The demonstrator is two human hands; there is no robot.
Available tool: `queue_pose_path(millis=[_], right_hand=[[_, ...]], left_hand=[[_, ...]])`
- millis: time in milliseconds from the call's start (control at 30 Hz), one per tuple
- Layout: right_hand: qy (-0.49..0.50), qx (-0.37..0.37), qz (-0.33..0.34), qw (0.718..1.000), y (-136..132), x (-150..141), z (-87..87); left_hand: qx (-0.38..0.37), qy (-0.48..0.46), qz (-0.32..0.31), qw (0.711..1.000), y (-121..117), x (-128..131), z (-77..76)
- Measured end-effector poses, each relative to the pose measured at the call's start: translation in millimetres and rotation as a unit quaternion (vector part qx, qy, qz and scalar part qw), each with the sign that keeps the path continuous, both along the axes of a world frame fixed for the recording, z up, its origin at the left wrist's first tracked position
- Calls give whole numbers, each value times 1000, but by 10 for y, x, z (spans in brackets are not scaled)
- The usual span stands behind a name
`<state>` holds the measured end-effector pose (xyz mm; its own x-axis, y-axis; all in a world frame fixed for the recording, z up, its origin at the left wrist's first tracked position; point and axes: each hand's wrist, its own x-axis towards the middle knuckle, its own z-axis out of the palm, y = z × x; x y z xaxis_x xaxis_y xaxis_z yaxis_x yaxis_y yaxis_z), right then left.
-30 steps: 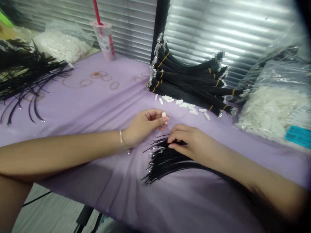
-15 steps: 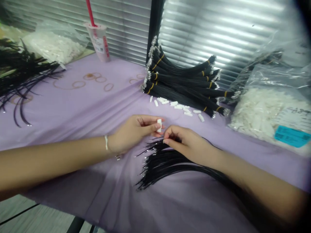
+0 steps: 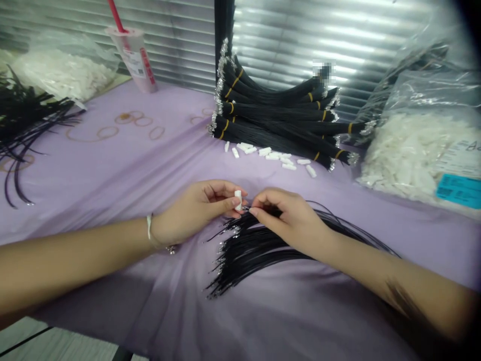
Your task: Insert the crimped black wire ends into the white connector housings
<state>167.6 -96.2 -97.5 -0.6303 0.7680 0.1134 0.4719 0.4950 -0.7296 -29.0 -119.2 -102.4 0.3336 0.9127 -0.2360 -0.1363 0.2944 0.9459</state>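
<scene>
Between thumb and fingers, my left hand (image 3: 188,213) pinches a small white plastic connector housing (image 3: 238,199), held upright. Close beside it on the right, my right hand (image 3: 293,215) has thumb and forefinger closed on the end of a thin black wire; a silvery tip seems to point at the housing. Whether the tip is inside the housing, I cannot tell. Below both hands a loose fan of black wires (image 3: 240,250) with metal terminals lies on the purple cloth (image 3: 158,296), partly hidden under my right hand and forearm.
Several loose white housings (image 3: 273,155) lie beyond my hands, before stacked bundles of black wires (image 3: 270,115) tied with yellow bands. A bag of white pieces (image 3: 406,150) stands right, another bag (image 3: 63,72) far left. A cup (image 3: 135,60) with a red straw and more wires (image 3: 26,120) are left.
The view has shifted a little. My right hand's fingertips have risen slightly toward the housing's level, bringing the wire end near it. My left hand keeps its pinch.
</scene>
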Motion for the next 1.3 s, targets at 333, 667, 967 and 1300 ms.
queue_pose_path(millis=[333,667,967,1300], right_hand=[[43,70,0,997,-6,22,-6],[6,-9,-4,1000,-13,11,-56],[-7,-30,1,1000,-27,-3,-40],[-23,-23,1,999,-31,-32,-32]], left_hand=[[16,23,-19,999,22,-28,-5],[5,47,-23,999,28,-31,-8],[18,84,-25,996,8,5,26],[7,91,-21,996,-3,53,74]])
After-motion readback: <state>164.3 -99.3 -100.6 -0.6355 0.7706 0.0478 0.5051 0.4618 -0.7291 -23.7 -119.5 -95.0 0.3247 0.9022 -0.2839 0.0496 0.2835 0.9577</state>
